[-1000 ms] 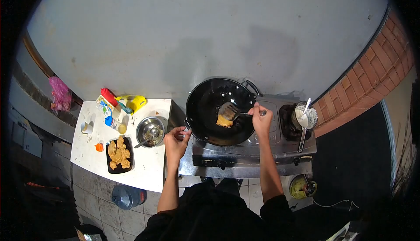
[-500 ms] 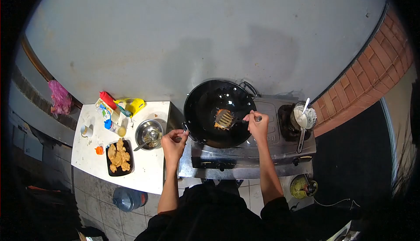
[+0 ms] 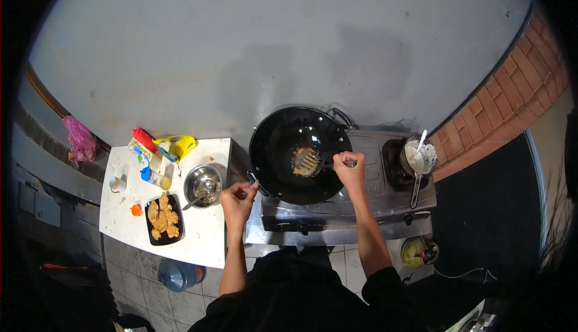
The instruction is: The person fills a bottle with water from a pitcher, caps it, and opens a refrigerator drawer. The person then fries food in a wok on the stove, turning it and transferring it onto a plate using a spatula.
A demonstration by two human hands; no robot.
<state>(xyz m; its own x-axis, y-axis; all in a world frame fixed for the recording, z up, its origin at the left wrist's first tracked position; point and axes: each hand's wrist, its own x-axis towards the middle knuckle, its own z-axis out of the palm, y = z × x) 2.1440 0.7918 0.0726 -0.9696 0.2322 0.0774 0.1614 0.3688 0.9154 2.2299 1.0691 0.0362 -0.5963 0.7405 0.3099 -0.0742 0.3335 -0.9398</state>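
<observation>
A large black wok (image 3: 277, 175) stands on the left part of a steel stove (image 3: 379, 229). My right hand (image 3: 351, 170) is closed round the handle of a slotted spatula (image 3: 307, 162), whose blade lies over a browned piece of food (image 3: 297, 171) inside the wok. Most of that piece is hidden under the blade. At the wok's left rim, my left hand (image 3: 239, 201) pinches the side handle (image 3: 259, 184) between thumb and fingers.
To the left, a white table (image 3: 205, 242) holds a black plate of fried pieces (image 3: 150, 231), a steel bowl (image 3: 203, 186), bottles and a cup (image 3: 117, 184). A small pan (image 3: 419, 155) with white contents and a spoon is on the right burner. A water jug (image 3: 180, 275) lies on the floor.
The spatula has come down over the food piece and both have shifted slightly left in the wok. My right hand has moved a little left and downward; my left hand stays at the handle.
</observation>
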